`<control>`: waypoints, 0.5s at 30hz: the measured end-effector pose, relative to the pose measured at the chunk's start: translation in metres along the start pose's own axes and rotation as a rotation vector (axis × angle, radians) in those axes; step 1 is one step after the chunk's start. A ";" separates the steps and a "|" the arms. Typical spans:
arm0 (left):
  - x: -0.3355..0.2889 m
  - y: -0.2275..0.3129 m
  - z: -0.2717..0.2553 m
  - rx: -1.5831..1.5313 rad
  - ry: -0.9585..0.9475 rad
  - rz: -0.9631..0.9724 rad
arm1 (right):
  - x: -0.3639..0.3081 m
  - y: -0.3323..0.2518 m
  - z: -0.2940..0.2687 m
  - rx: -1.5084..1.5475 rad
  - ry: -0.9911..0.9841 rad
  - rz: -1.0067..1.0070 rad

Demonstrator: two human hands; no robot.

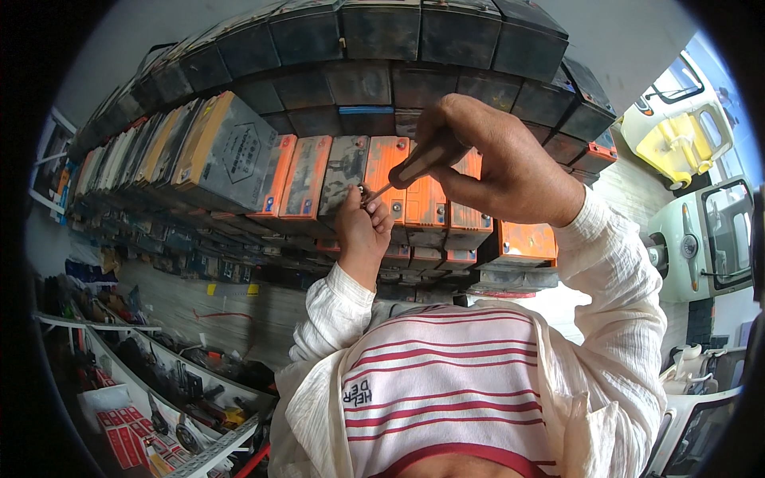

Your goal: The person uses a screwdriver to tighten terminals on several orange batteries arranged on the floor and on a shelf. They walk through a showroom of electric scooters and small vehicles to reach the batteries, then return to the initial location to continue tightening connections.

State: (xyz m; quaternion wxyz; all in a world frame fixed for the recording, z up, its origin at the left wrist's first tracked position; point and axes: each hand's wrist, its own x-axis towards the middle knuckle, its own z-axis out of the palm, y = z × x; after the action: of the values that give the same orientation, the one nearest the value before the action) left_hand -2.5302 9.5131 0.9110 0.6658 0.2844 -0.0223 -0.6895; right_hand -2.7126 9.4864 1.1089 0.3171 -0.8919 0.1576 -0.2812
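Note:
My right hand [514, 163] is closed round the dark brown handle of a screwdriver [425, 162]. Its thin shaft slants down to the left and ends at the fingertips of my left hand [362, 235]. Those fingers are pinched around a small metal piece [363, 192], too small to make out clearly, at the near edge of a dusty dark-topped battery [345, 169]. Orange batteries [306, 171] stand against it on either side, with metal terminals along their near edges. My right hand hangs over the orange batteries further right.
Black batteries [381, 33] are stacked high behind the row. Upright grey and tan-edged batteries [235, 147] crowd the left. Shelving [215, 454] with tools and red packets stands at lower left. White vehicles [701, 239] and a yellow plastic container [677, 143] are at right.

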 end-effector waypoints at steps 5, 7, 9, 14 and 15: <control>0.000 -0.003 -0.003 0.008 0.003 0.041 | -0.007 -0.001 0.003 -0.081 0.042 -0.014; -0.003 -0.002 -0.002 0.035 -0.008 0.118 | -0.013 0.002 0.003 0.039 0.062 0.028; -0.005 0.001 0.002 0.086 -0.012 0.154 | -0.017 0.007 0.001 0.044 0.107 0.055; -0.007 0.001 0.001 0.129 0.020 0.196 | -0.025 0.011 0.003 0.047 0.131 0.102; -0.008 0.000 0.002 0.161 0.043 0.205 | -0.027 0.011 0.005 0.072 0.135 0.097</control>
State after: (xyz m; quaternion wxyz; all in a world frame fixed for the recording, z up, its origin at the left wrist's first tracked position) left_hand -2.5313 9.5199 0.9162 0.7080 0.3478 -0.0923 -0.6076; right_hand -2.7317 9.4926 1.0873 0.3509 -0.8504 0.2112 -0.3303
